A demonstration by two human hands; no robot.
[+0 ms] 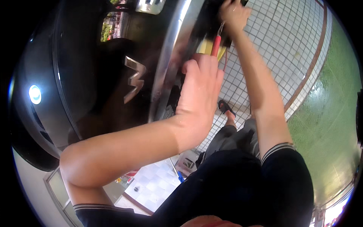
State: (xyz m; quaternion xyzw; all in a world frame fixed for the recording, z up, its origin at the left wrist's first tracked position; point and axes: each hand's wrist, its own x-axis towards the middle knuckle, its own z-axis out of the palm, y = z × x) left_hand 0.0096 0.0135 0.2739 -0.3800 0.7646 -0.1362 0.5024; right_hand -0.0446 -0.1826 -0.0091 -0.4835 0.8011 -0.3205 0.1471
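My left hand (200,81) reaches up beside a glossy black car panel (109,90), its fingers curled round a red-handled tool (216,46). The tool's slim shiny shaft points up toward my right hand (234,16). That hand sits at the top of the view against a dark part of the car. Its fingers are bent together and partly cut off by shadow and the frame, so what they grip cannot be made out. Behind the tool shows a yellow piece (205,47). A thin red wire (226,60) hangs close to my left fingers.
A chrome strip (172,49) and a silver emblem (134,79) are on the car. White tiled floor (283,41) lies to the right, bordering green flooring (325,125). Below my left forearm are a pale checkered surface (155,185) and a whitish plastic container (187,160). My sandalled foot (227,110) shows.
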